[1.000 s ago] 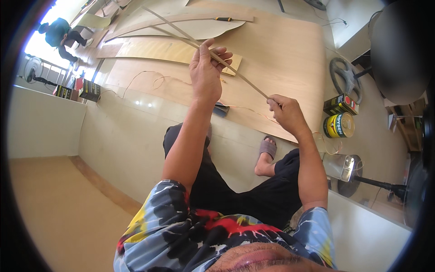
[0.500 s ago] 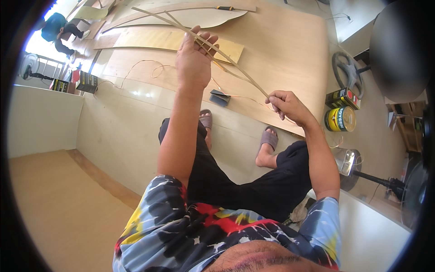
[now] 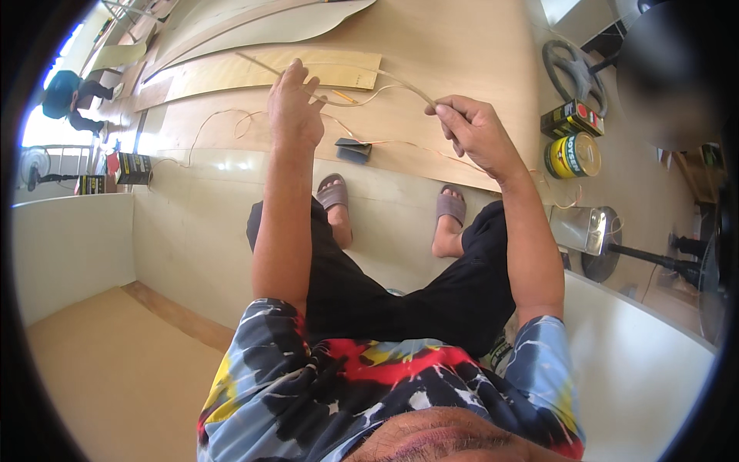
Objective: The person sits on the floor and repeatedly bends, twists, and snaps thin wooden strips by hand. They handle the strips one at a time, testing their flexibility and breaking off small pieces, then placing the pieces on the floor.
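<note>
My right hand [image 3: 471,132] is closed, thumb and fingers pinching the ends of two thin, pale wooden strips [image 3: 412,87]. They bow apart and run left to my left hand [image 3: 295,108], raised over the wood sheet. Its fingers are partly spread, with the strips passing at them; one strip end sticks out beyond. The exact contact there is hidden. Below the strips lies a yellow pencil-like stick [image 3: 344,96] beside a long yellowish board [image 3: 269,75]. A folded dark grey sheet [image 3: 354,148] rests near the wood sheet's near edge.
A large wood sheet [image 3: 454,61] covers the floor ahead, with a thin orange cord [image 3: 396,144] across it. At right stand a yellow paint can [image 3: 573,155], a black rectangular tin [image 3: 572,120] and a steering wheel [image 3: 573,75]. Another person [image 3: 65,96] bends at far left.
Both hands have moved slightly up and left in view with the strips. The strips now bow more, and their far ends reach less far past my left hand. The view has shifted.
</note>
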Demonstrator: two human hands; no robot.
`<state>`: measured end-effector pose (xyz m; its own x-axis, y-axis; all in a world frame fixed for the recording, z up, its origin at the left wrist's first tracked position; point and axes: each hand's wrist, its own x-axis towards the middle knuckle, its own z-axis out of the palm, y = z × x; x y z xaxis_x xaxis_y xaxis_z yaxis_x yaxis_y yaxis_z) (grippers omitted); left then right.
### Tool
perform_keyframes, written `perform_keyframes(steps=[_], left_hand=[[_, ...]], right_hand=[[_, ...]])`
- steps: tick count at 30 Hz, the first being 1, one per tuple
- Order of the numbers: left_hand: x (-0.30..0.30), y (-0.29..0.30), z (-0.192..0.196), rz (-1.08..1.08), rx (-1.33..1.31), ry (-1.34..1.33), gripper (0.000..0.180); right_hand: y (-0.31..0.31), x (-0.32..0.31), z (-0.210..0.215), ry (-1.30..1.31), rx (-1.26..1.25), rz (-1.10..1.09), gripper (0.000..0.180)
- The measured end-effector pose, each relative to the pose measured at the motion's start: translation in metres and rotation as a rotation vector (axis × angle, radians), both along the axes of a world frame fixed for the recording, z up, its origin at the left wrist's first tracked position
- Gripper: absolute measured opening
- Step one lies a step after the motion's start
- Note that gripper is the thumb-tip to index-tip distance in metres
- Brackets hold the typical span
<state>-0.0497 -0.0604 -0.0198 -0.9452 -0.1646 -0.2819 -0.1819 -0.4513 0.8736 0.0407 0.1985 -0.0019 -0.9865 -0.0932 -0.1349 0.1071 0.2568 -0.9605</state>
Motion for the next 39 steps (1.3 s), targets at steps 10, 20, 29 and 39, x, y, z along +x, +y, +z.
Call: perform_keyframes(steps=[10, 20, 29, 39], left_hand=[[0.003, -0.006, -0.005, 0.202, -0.562, 0.203, 0.101], [0.050, 0.057, 0.000, -0.695, -1.409, 0.722, 0.037], [0.050, 0.054, 0.012, -0.802, -1.007, 0.439, 0.029], [0.045, 0.053, -0.002, -0.742, -0.675, 0.251, 0.029]], right_hand=[[0.004, -0.009, -0.028, 0.292, 0.260, -0.152, 0.025], [0.006, -0.005, -0.023, 0.312, 0.366, 0.078, 0.026], [0.017, -0.002, -0.010, 0.210, 0.129, 0.075, 0.022], [0.038, -0.024, -0.016, 0.354, -0.142, -0.311, 0.023]])
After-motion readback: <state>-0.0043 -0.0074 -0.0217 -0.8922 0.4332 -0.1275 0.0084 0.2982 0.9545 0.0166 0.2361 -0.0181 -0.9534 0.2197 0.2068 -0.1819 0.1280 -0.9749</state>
